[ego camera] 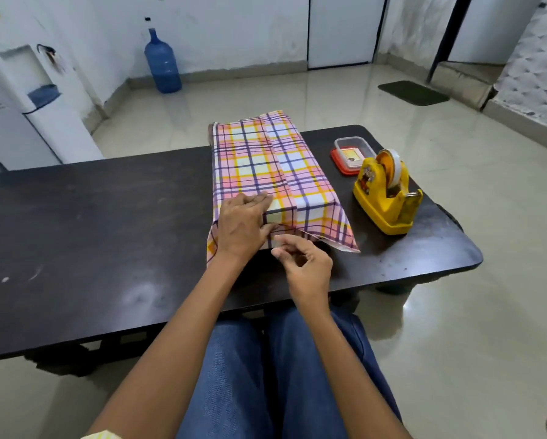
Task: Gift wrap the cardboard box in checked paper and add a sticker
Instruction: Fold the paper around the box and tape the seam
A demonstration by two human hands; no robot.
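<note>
Tiled room, pale walls. Far left stands a white water dispenser (28, 99), and a blue water bottle (163, 63) sits on the floor beyond it. A dark table (75, 217), scuffed and bare on its left half, runs across the view. Right of centre lies the checked paper (265, 163), folded over the cardboard box with a lengthwise seam on top; the box itself is hidden beneath. The left hand (242, 226) lies flat on the near left corner, fingers fairly straight, pressing the paper down. The right hand (303, 264) hovers just before the open near end, fingers loosely curled; whether it pinches the paper edge cannot be told. Judged step: closing the near end flaps. Next move likely calls for creasing the side folds in, then tape. To the right, near the parcel, sit a clear container (354, 147) on a red lid and a yellow tape dispenser (386, 198). A dark mat (413, 92) lies on the floor behind.
</note>
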